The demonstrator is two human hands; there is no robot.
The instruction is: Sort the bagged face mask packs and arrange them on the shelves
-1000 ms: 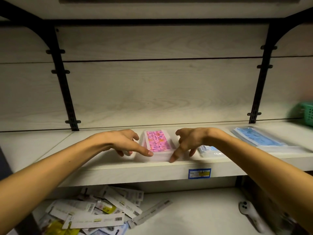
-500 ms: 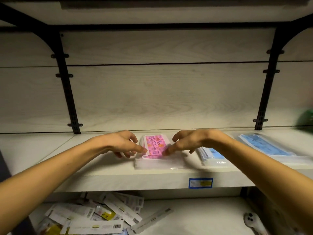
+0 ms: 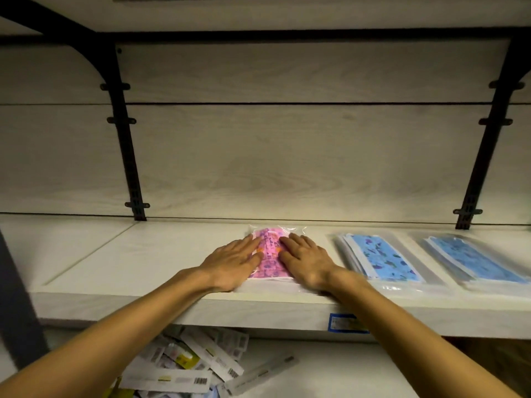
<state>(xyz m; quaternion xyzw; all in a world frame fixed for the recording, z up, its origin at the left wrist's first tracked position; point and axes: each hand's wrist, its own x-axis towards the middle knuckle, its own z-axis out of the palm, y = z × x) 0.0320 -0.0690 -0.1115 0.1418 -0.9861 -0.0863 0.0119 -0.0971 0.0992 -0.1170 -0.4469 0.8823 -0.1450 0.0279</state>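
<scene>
Head view: pink mask pack lying flat on pale wooden shelf, both hands laid on top. Left hand pressed palm-down over the pack's left side, fingers straight and together, not curled round anything. Right hand mirrored on the pack's right side, fingers likewise flat and extended, thumb toward the middle. Only a narrow strip of the pink print visible between the hands; pack's left and right edges hidden beneath the palms, clear bag margin showing at the far end and at the near edge by the shelf lip. Print on the pack too blurred to read.

Right of the pink pack, apart from it: first blue mask pack, seemingly a stack in clear plastic, edges smeared by blur. Further right of the pink pack: second blue mask pack, its right end cut off by the frame border. Count of masks in either not discernible.

Below and right of the pink pack, on the shelf's front edge: blue price label, partly covered by the right forearm, text illegible. Below and left of the pink pack, on the lower level: loose barcoded packets in a heap, overlapped by the left forearm and cropped at the bottom. Behind the pink pack, left and right: black shelf brackets on the wood back panel.
</scene>
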